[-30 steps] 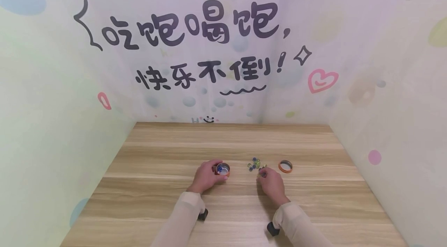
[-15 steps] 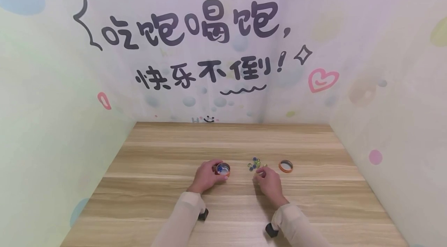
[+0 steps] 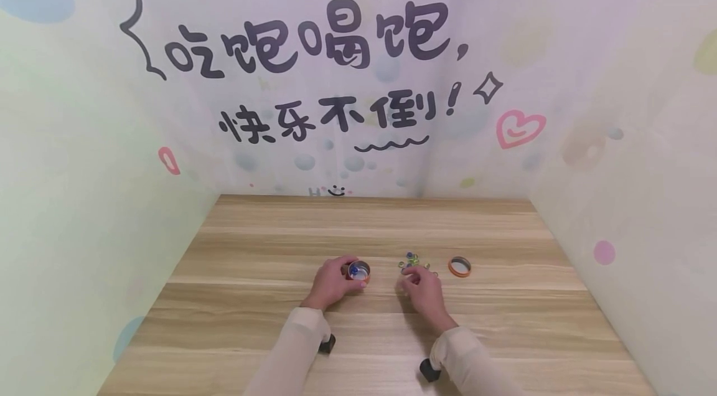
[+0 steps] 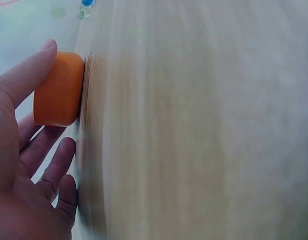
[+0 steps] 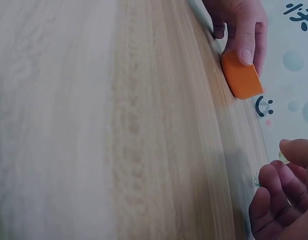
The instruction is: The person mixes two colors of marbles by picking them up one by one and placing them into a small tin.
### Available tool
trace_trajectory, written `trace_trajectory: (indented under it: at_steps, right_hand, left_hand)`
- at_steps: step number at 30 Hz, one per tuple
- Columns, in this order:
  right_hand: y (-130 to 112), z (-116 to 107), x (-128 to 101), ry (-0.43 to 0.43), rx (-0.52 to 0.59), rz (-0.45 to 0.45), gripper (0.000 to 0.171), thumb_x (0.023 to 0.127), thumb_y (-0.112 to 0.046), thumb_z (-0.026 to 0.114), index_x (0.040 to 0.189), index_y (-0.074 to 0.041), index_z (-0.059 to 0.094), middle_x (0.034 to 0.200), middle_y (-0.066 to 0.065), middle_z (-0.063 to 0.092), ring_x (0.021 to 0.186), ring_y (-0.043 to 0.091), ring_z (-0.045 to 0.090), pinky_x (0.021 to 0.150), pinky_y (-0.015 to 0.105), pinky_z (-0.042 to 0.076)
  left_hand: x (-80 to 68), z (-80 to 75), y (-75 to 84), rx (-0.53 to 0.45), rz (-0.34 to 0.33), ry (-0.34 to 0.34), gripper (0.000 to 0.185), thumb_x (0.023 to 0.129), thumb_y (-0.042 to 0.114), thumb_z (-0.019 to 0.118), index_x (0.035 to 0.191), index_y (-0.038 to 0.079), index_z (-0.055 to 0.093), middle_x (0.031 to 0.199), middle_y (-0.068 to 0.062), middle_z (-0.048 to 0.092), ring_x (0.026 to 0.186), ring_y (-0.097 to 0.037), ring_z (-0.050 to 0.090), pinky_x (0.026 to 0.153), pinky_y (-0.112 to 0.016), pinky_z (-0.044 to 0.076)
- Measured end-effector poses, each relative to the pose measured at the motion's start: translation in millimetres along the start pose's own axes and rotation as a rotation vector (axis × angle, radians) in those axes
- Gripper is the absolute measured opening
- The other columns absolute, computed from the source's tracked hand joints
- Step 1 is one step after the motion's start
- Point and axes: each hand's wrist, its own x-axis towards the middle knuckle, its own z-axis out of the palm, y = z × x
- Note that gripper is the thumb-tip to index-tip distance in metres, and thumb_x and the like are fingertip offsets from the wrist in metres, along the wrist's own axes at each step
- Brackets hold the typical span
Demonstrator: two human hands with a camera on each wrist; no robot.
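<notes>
My left hand holds a small round orange tin upright on the table, thumb on the near side and fingers behind. Blue glass marbles lie inside it, seen from above in the head view. To the right, my right hand is above the near edge of a loose group of blue and yellow-green marbles. Thumb and fingertips pinch a yellow-green marble, mostly hidden in the right wrist view.
An orange-rimmed round lid lies right of the marbles, its hollow side up. The wood-grain table meets patterned walls at the back and both sides. A couple of stray marbles sit between my right hand and the lid.
My right hand has moved a little left, toward the tin, lifting away from the marbles and uncovering some on its right. My left hand and the tin have stayed put.
</notes>
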Motion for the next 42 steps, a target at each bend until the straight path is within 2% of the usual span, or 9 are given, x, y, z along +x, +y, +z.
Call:
trace_trajectory:
  at_steps: [11, 18, 23, 33, 42]
  right_hand:
    - [-6, 11, 1, -0.025, 0.090, -0.008, 0.015, 0.084, -0.004, 0.072, 0.099, -0.003, 0.068, 0.074, 0.003, 0.062, 0.059, 0.016, 0.057, 0.048, 0.028, 0.049]
    - [-10, 18, 5, -0.031, 0.137, -0.002, 0.014, 0.084, -0.002, 0.072, 0.097, -0.003, 0.068, 0.073, 0.003, 0.063, 0.060, 0.018, 0.059, 0.050, 0.027, 0.049]
    - [-11, 23, 7, -0.042, 0.153, -0.017, 0.014, 0.085, -0.001, 0.072, 0.098, -0.001, 0.067, 0.074, 0.003, 0.063, 0.060, 0.018, 0.059, 0.051, 0.028, 0.049]
    - [-17, 32, 11, -0.089, 0.191, -0.002, 0.017, 0.086, -0.001, 0.071, 0.102, 0.002, 0.067, 0.076, 0.008, 0.065, 0.060, 0.024, 0.060, 0.050, 0.028, 0.049]
    - [-20, 40, 13, -0.113, 0.209, -0.008, 0.014, 0.087, -0.002, 0.069, 0.101, -0.001, 0.068, 0.076, 0.010, 0.065, 0.059, 0.021, 0.059, 0.051, 0.029, 0.049]
  left_hand:
    - [0.5, -0.8, 2.2, 0.013, -0.016, -0.001, 0.062, 0.072, 0.034, 0.086, 0.125, 0.012, 0.064, 0.107, -0.006, 0.063, 0.090, -0.020, 0.054, 0.080, -0.041, 0.046]
    - [0.8, 0.2, 0.6, 0.008, -0.019, -0.008, 0.062, 0.072, 0.035, 0.087, 0.125, 0.012, 0.064, 0.113, -0.007, 0.065, 0.097, -0.022, 0.058, 0.085, -0.043, 0.048]
    - [0.9, 0.7, 0.3, 0.013, -0.007, -0.005, 0.062, 0.070, 0.034, 0.087, 0.124, 0.013, 0.064, 0.113, -0.007, 0.066, 0.100, -0.023, 0.059, 0.087, -0.044, 0.047]
    - [0.3, -0.5, 3.9, -0.005, 0.022, 0.014, 0.059, 0.070, 0.029, 0.088, 0.121, 0.011, 0.066, 0.109, -0.006, 0.068, 0.095, -0.019, 0.060, 0.082, -0.042, 0.048]
    - [0.6, 1.3, 3.6, -0.008, -0.010, 0.019, 0.057, 0.070, 0.030, 0.088, 0.121, 0.014, 0.067, 0.112, -0.006, 0.066, 0.099, -0.022, 0.059, 0.086, -0.045, 0.047]
